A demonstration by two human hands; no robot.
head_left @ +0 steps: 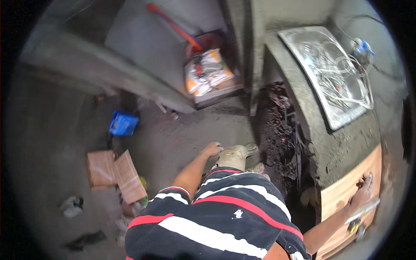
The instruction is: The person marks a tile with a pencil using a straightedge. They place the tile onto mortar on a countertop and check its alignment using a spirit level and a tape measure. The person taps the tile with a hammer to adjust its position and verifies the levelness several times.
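My left hand [212,149] hangs beside the thigh of my light trousers [231,157], its fingers loosely bent with nothing seen in them. My right hand [364,190] is over a wood-patterned panel [342,190] at the right, fingers partly bent and apart, holding nothing that I can see. The panel lies along the near end of a rough cement counter [333,160]. Close to my right wrist are a pale straight bar [363,211] and a yellow and black tool, perhaps a tape measure [354,225].
A metal sink [310,65] with tangled white cable lies on the counter. Dark rubble [277,130] fills the space below it. White and orange bags [210,71] and an orange-red handle [175,27] are ahead. At left are a blue container [124,123] and wood-patterned pieces [130,177].
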